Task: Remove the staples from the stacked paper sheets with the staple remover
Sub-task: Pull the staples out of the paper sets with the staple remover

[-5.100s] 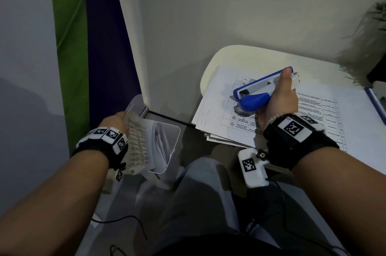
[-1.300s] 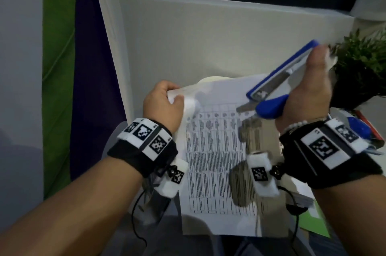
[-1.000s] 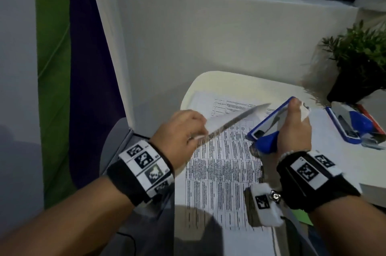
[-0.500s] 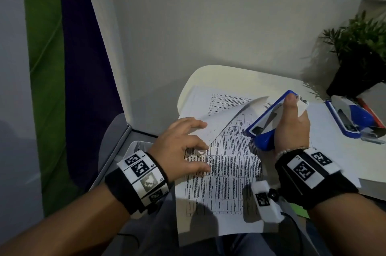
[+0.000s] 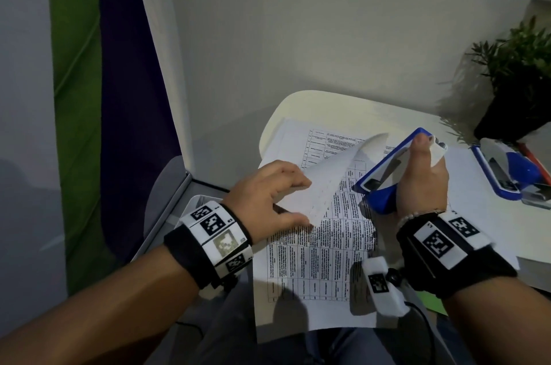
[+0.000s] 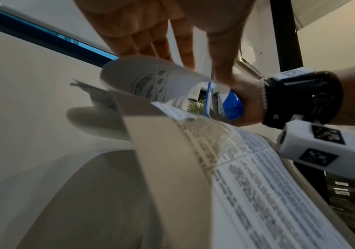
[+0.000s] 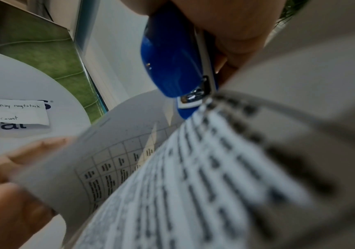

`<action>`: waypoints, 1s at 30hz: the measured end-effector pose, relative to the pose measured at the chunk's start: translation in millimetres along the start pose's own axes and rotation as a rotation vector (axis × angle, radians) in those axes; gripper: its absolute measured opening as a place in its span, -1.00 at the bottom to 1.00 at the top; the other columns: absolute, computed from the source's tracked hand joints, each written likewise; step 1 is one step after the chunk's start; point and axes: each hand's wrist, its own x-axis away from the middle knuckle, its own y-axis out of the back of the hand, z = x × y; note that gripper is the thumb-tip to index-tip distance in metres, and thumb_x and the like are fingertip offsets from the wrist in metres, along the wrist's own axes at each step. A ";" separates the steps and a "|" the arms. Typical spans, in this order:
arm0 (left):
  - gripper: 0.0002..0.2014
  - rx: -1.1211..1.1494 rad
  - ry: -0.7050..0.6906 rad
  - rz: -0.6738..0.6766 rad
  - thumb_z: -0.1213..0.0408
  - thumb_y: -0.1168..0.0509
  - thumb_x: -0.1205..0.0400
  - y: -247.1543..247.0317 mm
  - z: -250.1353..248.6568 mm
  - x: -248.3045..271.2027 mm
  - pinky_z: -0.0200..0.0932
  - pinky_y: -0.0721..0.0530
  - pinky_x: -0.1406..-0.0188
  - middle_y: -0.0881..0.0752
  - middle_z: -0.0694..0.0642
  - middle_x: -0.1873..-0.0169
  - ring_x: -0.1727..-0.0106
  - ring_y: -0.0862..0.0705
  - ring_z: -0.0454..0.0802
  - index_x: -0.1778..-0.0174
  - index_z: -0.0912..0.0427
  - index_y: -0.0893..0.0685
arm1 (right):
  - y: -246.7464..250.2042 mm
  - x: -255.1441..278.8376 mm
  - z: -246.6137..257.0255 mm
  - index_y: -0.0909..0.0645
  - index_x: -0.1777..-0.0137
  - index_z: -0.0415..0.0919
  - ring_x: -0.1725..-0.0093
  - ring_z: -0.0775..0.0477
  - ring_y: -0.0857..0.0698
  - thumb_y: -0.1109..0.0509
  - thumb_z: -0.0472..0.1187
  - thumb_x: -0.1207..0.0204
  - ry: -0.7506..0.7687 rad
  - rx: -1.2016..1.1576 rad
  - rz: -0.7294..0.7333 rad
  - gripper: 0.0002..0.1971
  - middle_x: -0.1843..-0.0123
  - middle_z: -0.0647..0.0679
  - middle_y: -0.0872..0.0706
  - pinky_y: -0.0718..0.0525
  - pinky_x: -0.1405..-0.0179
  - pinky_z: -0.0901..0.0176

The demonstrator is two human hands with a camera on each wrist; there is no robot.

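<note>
A white slip [image 7: 14,112] at the left edge of the right wrist view carries two handwritten lines, roughly "…pt may nagtatak" and "Ar count". It lies on a white surface [image 7: 23,80] printed with large blue letters, of which only "ital" and a small "®" show. The printed sheets [image 5: 328,245] hold tables of text too small and blurred to read. The wrist bands [image 5: 435,245] bear black-and-white square codes.
</note>
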 end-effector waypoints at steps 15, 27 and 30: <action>-0.76 0.455 0.327 -0.274 0.37 -0.35 -0.58 12.9 -41.2 -8.3 -0.31 -0.71 0.32 -0.76 -0.26 0.42 0.32 -0.74 -0.29 0.25 -0.13 -0.66 | -31.2 19.5 103.5 -0.46 -0.30 -0.04 -0.13 -0.20 -0.74 -0.18 0.73 0.06 0.238 -0.230 0.319 0.06 -0.12 -0.10 -0.75 -0.66 -0.19 -0.28; -0.86 0.230 0.234 -0.258 0.24 -0.32 -0.61 14.5 -57.7 1.0 0.04 -0.74 0.19 -0.78 0.01 0.26 0.21 -0.74 -0.06 -0.04 0.07 -0.73 | -43.2 28.9 111.8 -0.41 0.30 -0.01 0.35 0.00 -0.57 -0.15 0.24 -0.45 0.246 -0.210 0.310 -0.67 0.45 0.13 -0.50 -0.69 0.19 -0.04; -0.82 0.195 0.198 -0.274 0.18 -0.29 -0.59 13.9 -58.2 1.6 0.03 -0.72 0.23 -0.78 0.04 0.29 0.24 -0.73 -0.05 -0.01 0.14 -0.74 | -43.4 29.7 112.5 -0.38 0.30 -0.05 0.34 -0.06 -0.56 -0.14 0.23 -0.47 0.260 -0.230 0.335 -0.64 0.42 0.06 -0.48 -0.69 0.21 -0.11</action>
